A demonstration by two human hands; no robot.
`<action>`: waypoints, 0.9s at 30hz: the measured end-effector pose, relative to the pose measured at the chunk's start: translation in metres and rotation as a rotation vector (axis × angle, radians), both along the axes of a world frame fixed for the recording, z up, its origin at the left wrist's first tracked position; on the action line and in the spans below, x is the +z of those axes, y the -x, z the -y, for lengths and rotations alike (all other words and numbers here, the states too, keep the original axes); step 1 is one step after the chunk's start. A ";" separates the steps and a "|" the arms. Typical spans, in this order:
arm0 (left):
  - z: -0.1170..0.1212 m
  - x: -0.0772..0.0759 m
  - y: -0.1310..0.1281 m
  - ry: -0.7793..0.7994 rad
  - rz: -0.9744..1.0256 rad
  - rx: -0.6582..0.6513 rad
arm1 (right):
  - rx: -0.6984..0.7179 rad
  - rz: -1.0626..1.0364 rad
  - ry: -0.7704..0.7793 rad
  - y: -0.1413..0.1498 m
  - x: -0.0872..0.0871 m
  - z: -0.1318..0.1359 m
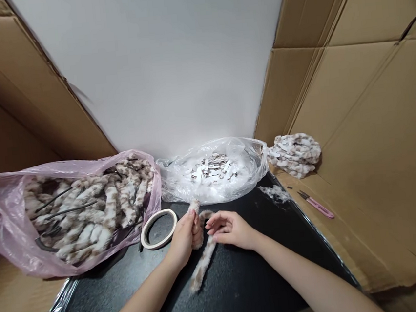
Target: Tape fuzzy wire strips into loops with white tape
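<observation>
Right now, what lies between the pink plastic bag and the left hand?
In the head view, a tape roll lies between the pink plastic bag and the left hand.

No readable text or numbers.

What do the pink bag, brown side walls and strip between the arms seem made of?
Pink bag: thin, glossy plastic, likely, being translucent and crinkled. Side walls: matt cardboard, showing creases. Strip: soft-looking plush, perhaps synthetic, given its fuzzy pile.

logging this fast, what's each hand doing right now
Left hand: closed, holding a furry strip.
Right hand: partly open, fingers curled by the strip; contact can't be told.
</observation>
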State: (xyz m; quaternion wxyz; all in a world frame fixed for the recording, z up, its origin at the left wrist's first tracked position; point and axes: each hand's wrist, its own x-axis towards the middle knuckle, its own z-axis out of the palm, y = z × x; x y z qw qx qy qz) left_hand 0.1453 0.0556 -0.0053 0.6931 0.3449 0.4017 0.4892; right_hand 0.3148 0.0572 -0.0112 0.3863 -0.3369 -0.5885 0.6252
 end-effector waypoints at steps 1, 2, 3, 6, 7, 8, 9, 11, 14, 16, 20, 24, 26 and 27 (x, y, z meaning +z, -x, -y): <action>0.000 -0.001 -0.001 -0.004 -0.003 -0.003 | -0.065 0.014 -0.042 0.001 0.000 0.001; 0.000 -0.002 -0.001 -0.008 -0.005 -0.005 | -0.130 0.029 -0.080 0.001 0.000 0.001; 0.001 -0.002 -0.002 -0.010 -0.004 -0.006 | -0.187 0.043 -0.111 0.001 0.000 0.002; 0.005 -0.004 -0.005 -0.066 -0.046 -0.009 | -0.305 0.077 -0.196 -0.001 0.002 0.006; 0.006 -0.005 -0.006 -0.092 -0.066 -0.008 | -0.341 0.102 -0.269 -0.002 0.004 0.006; 0.008 -0.007 -0.007 -0.119 -0.090 -0.007 | -0.371 0.144 -0.366 -0.003 0.007 0.005; 0.010 -0.008 -0.008 -0.145 -0.118 -0.006 | -0.397 0.214 -0.478 -0.005 0.011 0.002; 0.012 -0.010 -0.009 -0.192 -0.179 -0.006 | -0.422 0.484 -0.680 -0.008 0.022 -0.013; 0.012 -0.013 -0.008 -0.282 -0.286 -0.021 | -0.416 0.983 -0.725 -0.014 0.043 -0.054; 0.012 -0.013 -0.007 -0.320 -0.304 -0.031 | -0.414 1.104 -0.688 -0.016 0.054 -0.085; 0.011 -0.012 -0.005 -0.311 -0.236 -0.038 | -0.350 1.346 -0.627 -0.012 0.061 -0.124; 0.009 -0.010 -0.005 -0.245 -0.154 -0.003 | -0.297 1.539 -0.579 -0.003 0.059 -0.133; 0.008 -0.010 -0.006 -0.229 -0.149 0.006 | -0.268 1.606 -0.566 -0.001 0.057 -0.135; 0.008 -0.009 -0.007 -0.222 -0.148 0.003 | -0.254 1.630 -0.563 0.000 0.056 -0.135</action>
